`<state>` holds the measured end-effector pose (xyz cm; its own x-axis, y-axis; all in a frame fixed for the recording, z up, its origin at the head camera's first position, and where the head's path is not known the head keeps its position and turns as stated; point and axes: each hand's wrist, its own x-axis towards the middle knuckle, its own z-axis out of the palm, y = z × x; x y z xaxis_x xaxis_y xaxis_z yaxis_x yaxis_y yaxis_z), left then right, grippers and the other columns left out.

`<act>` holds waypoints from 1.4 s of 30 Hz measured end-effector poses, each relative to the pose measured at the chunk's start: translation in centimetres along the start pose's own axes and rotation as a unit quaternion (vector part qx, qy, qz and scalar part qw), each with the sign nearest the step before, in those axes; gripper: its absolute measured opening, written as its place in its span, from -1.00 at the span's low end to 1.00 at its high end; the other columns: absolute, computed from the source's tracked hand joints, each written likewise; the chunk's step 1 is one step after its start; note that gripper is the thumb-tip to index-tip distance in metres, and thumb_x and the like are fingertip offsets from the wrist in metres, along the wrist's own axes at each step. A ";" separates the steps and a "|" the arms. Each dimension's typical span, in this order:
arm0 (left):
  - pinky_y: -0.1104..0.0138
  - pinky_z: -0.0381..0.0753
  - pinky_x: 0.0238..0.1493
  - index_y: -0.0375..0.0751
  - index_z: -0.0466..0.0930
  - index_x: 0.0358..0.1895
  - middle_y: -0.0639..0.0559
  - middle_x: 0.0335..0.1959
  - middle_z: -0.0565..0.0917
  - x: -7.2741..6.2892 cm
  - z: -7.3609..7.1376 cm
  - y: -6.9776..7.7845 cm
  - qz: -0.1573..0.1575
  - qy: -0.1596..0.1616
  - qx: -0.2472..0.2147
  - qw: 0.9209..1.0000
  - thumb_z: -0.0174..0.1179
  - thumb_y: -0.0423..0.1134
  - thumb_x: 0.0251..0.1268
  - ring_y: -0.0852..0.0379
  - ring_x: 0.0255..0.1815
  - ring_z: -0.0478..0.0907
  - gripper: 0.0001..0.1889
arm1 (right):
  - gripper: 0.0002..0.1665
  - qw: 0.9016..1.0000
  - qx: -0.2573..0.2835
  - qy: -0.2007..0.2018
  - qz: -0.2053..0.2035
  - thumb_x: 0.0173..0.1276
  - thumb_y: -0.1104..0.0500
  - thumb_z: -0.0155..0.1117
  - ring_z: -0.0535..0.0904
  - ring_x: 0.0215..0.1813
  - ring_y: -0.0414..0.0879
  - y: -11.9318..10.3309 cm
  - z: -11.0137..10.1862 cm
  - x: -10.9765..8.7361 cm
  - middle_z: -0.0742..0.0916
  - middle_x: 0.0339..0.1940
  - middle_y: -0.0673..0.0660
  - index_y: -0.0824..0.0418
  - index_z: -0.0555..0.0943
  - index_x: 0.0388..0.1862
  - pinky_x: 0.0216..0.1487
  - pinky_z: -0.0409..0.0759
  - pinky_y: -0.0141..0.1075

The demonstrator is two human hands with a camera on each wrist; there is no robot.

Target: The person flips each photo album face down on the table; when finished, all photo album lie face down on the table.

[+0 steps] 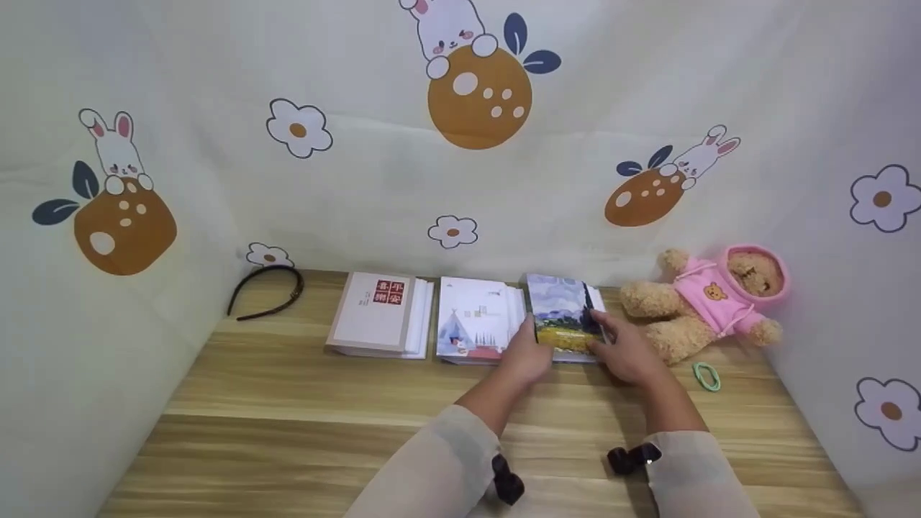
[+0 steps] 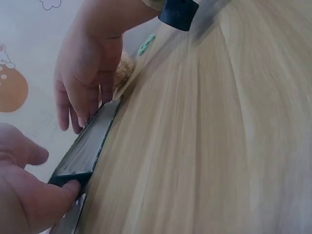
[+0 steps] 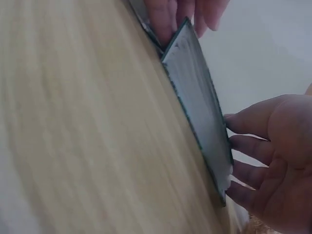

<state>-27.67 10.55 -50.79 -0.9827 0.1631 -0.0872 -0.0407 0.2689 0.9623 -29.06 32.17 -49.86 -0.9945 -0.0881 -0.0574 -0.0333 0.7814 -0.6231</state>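
The landscape-covered book (image 1: 561, 311) lay between the left hand (image 1: 528, 356), digits parted against one side, and the right hand (image 1: 630, 351), fingers apart against the other. Even pressure seemed best to keep it square, clear of the tent-picture book (image 1: 471, 316) left of the left hand.

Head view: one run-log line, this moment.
left hand: touches left edge, blue-yellow landscape-cover book; right hand: touches book's right edge; left neighbour: white tent-print book; right neighbour: pink-hoodied tan teddy bear
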 end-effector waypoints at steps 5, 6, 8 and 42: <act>-0.03 0.17 0.77 -0.32 0.07 0.72 -0.32 0.69 0.28 0.4 0.2 -0.3 -0.009 0.011 -0.007 1.000 0.02 -0.49 0.41 -0.26 0.73 0.20 -0.21 | -0.21 1.000 -0.011 -0.007 0.007 0.57 0.10 0.28 0.27 0.66 0.49 -0.1 0.1 0.1 0.39 0.67 0.44 0.11 0.31 0.71 0.66 0.19 0.40; -0.02 0.16 0.77 -0.33 0.07 0.72 -0.31 0.70 0.27 0.4 0.1 -0.3 -0.012 0.011 -0.009 1.000 0.02 -0.48 0.42 -0.25 0.74 0.19 -0.22 | -0.21 1.000 -0.009 -0.008 0.007 0.57 0.10 0.29 0.27 0.66 0.49 -0.1 0.1 0.1 0.39 0.67 0.44 0.10 0.31 0.71 0.66 0.18 0.40; -0.01 0.17 0.77 -0.32 0.09 0.71 -0.29 0.70 0.28 0.3 0.0 -0.3 -0.013 0.011 -0.022 1.000 0.04 -0.45 0.45 -0.23 0.74 0.20 -0.23 | -0.20 1.000 -0.002 -0.012 0.007 0.57 0.08 0.29 0.26 0.66 0.50 -0.2 0.1 0.1 0.38 0.67 0.44 0.09 0.30 0.72 0.66 0.17 0.41; -0.11 0.36 0.66 0.23 0.12 0.74 -0.06 0.68 0.32 -1.4 -0.9 3.5 0.036 -0.017 -0.148 0.988 0.23 -0.08 0.48 -0.11 0.61 0.43 -0.19 | -0.25 0.942 0.330 -0.052 0.020 0.67 -0.29 0.08 0.45 0.61 0.29 -5.5 -0.7 -1.5 0.32 0.75 0.19 -0.45 0.13 0.74 0.54 0.51 0.30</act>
<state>-26.60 10.41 -47.12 -0.9784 0.2055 -0.0205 -0.0278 -0.0327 0.9991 -27.42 28.41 -45.83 -0.9771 -0.1540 -0.1469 0.1084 0.2343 -0.9661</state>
